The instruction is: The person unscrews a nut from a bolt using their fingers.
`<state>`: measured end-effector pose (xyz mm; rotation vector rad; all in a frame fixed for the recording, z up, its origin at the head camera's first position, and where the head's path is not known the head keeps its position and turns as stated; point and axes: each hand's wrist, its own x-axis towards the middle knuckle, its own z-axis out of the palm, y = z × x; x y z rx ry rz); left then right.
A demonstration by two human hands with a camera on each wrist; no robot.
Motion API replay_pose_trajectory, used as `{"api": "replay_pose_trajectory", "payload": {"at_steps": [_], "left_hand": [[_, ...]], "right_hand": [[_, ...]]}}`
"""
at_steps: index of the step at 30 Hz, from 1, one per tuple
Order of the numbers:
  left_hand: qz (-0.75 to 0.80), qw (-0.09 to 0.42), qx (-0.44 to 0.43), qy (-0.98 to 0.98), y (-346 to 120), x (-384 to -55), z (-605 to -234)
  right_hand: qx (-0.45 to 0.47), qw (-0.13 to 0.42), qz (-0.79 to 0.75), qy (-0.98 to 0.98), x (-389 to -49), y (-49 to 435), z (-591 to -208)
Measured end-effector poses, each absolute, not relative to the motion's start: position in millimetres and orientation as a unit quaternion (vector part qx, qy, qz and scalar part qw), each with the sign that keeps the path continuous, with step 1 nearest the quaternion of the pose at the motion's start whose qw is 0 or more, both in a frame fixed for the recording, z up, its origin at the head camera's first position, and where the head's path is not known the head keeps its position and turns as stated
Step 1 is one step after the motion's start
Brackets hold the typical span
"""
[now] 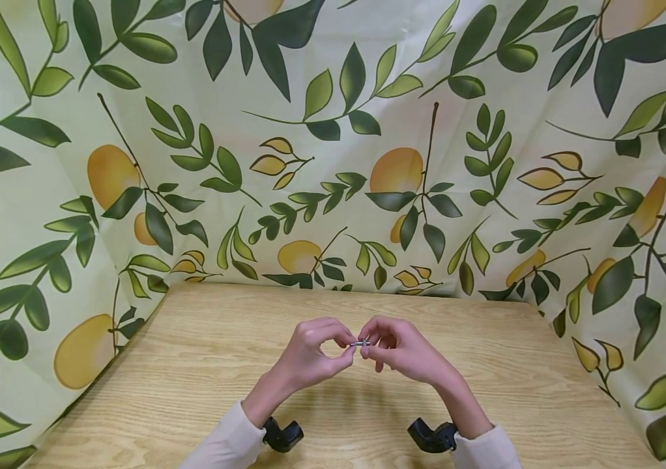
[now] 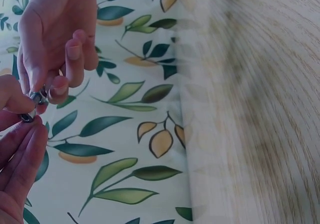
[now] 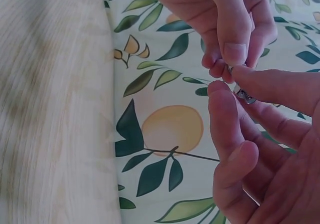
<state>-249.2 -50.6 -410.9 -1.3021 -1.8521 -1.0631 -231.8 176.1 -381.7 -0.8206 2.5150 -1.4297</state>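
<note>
Between the two hands is a small silvery bolt-like part [image 1: 360,343], a thin shaft with a wider collar toward its right end. My left hand [image 1: 317,352] pinches its left end between thumb and forefinger. On the other end, the thumb and fingers of my right hand [image 1: 406,350] grip near the collar. Both hands are raised above the table, fingertips almost meeting. Close up in the left wrist view, shiny metal [image 2: 36,97] shows between the fingertips. The right wrist view also shows the metal part [image 3: 244,94], mostly covered by fingers, so its exact kind cannot be told.
A light wood-grain table [image 1: 204,371] lies under the hands. Behind it and at both sides hangs a pale cloth [image 1: 333,228] printed with leaves and orange fruit. Black wrist-worn devices [image 1: 283,435] sit below both wrists, at the light sleeves [image 1: 229,438].
</note>
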Motion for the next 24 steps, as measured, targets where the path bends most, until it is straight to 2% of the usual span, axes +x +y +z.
{"api": "replay_pose_trajectory", "payload": {"at_steps": [24], "left_hand": [[-0.398,0.320,-0.491,-0.706,-50.8,-248.7,-410.1]], "right_hand": [[-0.273,0.072,-0.464,0.840,-233.4,176.0,-382.2]]}}
